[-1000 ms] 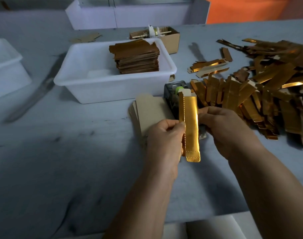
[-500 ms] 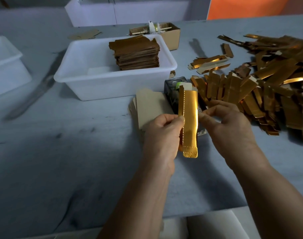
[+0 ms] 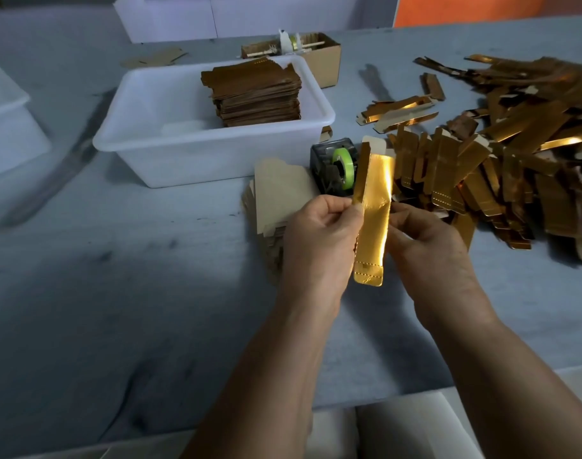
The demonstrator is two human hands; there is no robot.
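Observation:
I hold a long, narrow gold foil carton blank (image 3: 372, 220) upright above the grey table (image 3: 117, 293). My left hand (image 3: 319, 240) pinches its left edge between thumb and fingers. My right hand (image 3: 428, 246) grips its right edge, fingers curled behind it. One side flap of the blank is folded up along the left. Its lower end has a stitched-looking tab.
A tape dispenser (image 3: 334, 167) with a green roll sits just behind the blank. A stack of flat brown blanks (image 3: 279, 190) lies left of it. A white tub (image 3: 170, 140) holds stacked blanks (image 3: 256, 91). Folded gold pieces (image 3: 498, 150) pile up at right. A cardboard box (image 3: 322, 58) stands behind.
The blank has tilted slightly and my right hand's fingers have closed in on its right edge. My left hand keeps its pinch.

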